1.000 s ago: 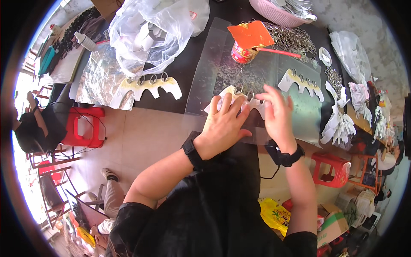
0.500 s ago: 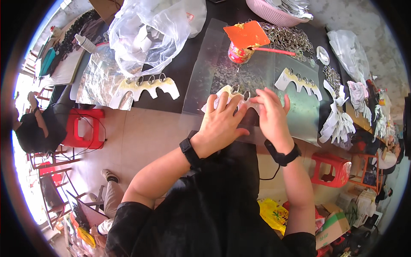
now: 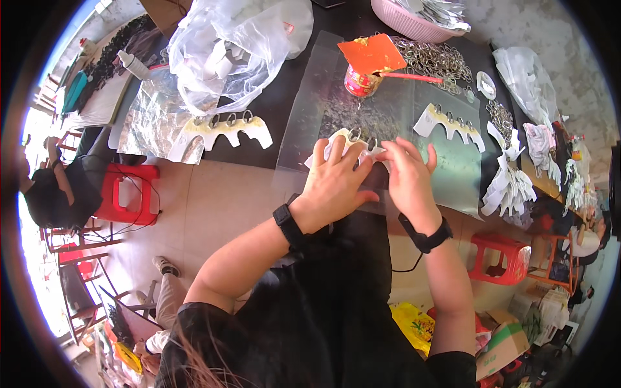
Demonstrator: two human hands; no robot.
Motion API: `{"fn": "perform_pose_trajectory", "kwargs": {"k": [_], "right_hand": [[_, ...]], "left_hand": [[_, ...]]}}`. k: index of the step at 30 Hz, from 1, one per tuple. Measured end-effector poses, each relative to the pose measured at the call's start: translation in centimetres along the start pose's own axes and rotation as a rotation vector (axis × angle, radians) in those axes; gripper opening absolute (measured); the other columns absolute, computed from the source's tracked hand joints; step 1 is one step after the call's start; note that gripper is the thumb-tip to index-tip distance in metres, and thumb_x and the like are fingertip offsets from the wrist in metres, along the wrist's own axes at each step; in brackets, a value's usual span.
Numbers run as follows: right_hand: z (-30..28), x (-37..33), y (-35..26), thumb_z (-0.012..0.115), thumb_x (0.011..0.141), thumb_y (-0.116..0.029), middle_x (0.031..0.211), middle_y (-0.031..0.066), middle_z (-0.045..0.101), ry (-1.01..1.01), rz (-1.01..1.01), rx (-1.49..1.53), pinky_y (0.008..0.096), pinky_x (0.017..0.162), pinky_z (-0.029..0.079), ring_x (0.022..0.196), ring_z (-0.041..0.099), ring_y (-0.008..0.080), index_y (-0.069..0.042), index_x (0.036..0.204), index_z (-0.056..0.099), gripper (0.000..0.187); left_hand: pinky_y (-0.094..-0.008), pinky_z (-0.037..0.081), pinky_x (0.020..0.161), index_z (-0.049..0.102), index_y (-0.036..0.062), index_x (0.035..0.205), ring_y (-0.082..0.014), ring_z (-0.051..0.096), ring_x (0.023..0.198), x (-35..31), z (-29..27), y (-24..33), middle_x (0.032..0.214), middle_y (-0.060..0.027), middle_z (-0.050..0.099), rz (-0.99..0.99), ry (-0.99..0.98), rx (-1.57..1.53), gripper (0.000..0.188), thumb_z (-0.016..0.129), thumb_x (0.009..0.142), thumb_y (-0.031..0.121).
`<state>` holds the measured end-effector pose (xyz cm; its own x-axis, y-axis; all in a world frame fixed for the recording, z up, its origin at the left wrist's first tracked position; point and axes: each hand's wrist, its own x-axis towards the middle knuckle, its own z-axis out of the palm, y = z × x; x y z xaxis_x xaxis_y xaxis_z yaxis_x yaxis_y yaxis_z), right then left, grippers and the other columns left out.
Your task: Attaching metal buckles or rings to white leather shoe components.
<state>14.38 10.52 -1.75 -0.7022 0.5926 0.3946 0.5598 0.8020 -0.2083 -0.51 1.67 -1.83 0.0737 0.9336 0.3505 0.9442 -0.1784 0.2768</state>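
A white scalloped strip [image 3: 337, 137] with a yellowish upper edge and metal rings lies on the clear plastic sheet in front of me, mostly covered by my hands. My left hand [image 3: 331, 184] rests flat over it, fingers spread and thumb out to the right. At the strip's right end, beside a ring [image 3: 372, 143], the gathered fingertips of my right hand [image 3: 413, 184] pinch its edge; the little finger stands apart. Similar ringed strips lie at left [image 3: 223, 134] and at right [image 3: 449, 126]. Behind my hands stands a red can [image 3: 360, 84] topped by an orange smeared scraper [image 3: 372, 53].
A pile of metal rings [image 3: 436, 61] and a pink basket [image 3: 407, 22] of white pieces sit at the back. A translucent bag [image 3: 226, 58] is at left. White strips [image 3: 508, 187] hang at the right edge. Red stools [image 3: 132, 194] and other people are around the table.
Both hands stay on the strip, with only a slight shift of the right fingers. The view has tilted a little, and some hair now shows at the bottom.
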Motion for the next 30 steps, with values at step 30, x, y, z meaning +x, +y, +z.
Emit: {"fn": "perform_pose_trajectory", "kwargs": {"k": [30], "right_hand": [[-1.6, -0.9, 1.3, 0.047, 0.076, 0.011, 0.099, -0.0017, 0.064, -0.034, 0.064, 0.170, 0.0503, 0.105, 0.017, 0.118, 0.050, 0.0213, -0.015, 0.129, 0.045, 0.060]], "left_hand": [[-0.0479, 0.027, 0.098, 0.055, 0.0067, 0.116, -0.0310, 0.038, 0.115, -0.1, -0.1, 0.3, 0.127, -0.0097, 0.043, 0.015, -0.074, 0.025, 0.068, 0.071, 0.067, 0.050]]}}
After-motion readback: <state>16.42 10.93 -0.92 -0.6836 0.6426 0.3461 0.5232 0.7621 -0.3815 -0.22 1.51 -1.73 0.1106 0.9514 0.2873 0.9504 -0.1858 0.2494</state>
